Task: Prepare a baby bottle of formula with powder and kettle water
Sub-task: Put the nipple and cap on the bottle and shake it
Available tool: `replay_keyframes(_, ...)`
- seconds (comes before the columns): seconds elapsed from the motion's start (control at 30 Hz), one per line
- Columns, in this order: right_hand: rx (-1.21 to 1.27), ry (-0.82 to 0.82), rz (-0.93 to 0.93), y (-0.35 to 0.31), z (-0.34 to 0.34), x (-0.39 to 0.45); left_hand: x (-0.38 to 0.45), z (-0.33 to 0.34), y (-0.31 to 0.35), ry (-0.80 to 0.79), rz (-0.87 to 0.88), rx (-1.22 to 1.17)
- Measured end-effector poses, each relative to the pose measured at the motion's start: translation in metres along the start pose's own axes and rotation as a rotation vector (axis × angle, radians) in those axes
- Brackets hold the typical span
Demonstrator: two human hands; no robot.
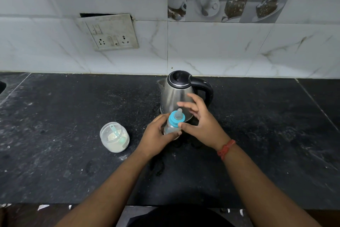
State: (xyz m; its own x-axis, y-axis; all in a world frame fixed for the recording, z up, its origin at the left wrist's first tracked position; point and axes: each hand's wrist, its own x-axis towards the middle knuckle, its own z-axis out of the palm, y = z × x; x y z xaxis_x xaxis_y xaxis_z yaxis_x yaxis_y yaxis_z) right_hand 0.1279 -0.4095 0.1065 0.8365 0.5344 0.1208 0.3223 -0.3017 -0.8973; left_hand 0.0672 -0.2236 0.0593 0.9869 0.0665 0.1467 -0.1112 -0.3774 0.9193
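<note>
A small clear baby bottle (172, 128) with a blue collar and a clear teat (178, 114) stands tilted over the black counter, in front of the steel kettle (174, 96). My left hand (158, 138) grips the bottle's body from the left. My right hand (200, 125) is at the blue collar: its thumb touches the collar's right side and its fingers are spread above the teat. An open clear jar (114, 137) of pale powder with a teal scoop inside stands to the left.
The black stone counter (73, 162) runs wall to wall, dusted with powder specks. The kettle's black handle (207, 88) points right. A switch and socket plate (112, 32) hangs on the tiled wall. The counter's front edge is near my body.
</note>
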Motion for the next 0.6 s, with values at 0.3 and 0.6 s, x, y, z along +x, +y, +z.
replay_keyframes(0.3,-0.159,0.148,-0.002,0.001,0.025,0.0,-0.001,0.005,0.004,0.014,-0.004,-0.007)
replay_keyframes(0.6,-0.055,0.14,0.046,0.007,0.015,-0.002,0.001,0.006,0.002,0.013,-0.026,-0.002)
